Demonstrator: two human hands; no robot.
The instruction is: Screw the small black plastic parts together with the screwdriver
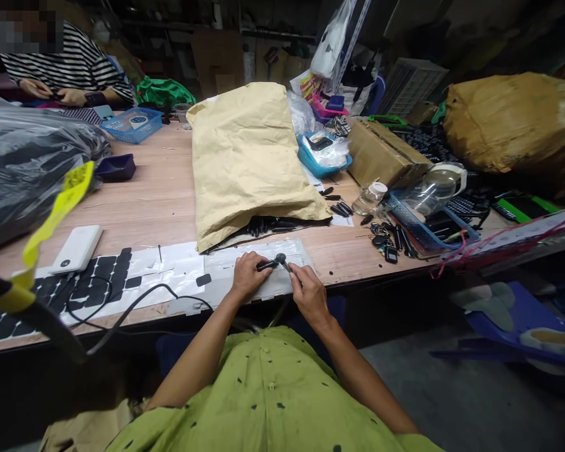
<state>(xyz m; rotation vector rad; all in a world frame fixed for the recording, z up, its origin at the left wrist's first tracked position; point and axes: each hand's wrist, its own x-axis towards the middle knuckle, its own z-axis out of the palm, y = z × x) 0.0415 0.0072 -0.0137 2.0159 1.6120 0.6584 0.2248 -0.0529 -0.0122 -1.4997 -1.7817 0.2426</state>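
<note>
My left hand [247,274] is closed around a small black plastic part [266,265] at the table's front edge. My right hand [306,290] pinches a thin tool with a round dark head [280,258] against that part. Both hands rest over a white sheet [263,263] lying on the wooden table [160,194]. More black parts [273,224] spill from under a large tan paper bag [245,157] just beyond my hands.
White sheets with black stickers [98,279], a white power bank [76,248] and a black cable [136,307] lie to the left. Blue trays [428,229], a cardboard box [381,154] and key fobs [386,242] crowd the right. A person in a striped shirt [70,66] works far left.
</note>
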